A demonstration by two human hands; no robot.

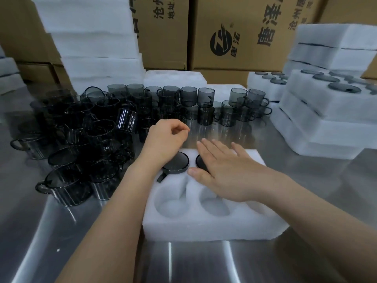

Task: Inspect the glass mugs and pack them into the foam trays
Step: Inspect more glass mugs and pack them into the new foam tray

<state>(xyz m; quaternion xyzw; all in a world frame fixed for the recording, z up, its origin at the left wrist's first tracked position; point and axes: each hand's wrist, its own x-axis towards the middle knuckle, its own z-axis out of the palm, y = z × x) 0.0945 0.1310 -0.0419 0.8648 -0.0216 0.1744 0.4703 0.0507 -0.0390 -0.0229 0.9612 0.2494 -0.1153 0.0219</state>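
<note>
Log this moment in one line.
tray: two mugs in, front pockets empty | left hand: curled, empty | right hand: flat over right mug

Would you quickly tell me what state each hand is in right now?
Left hand: fingers curled, holding nothing.
Right hand: open, flat over a mug in the foam tray.
</note>
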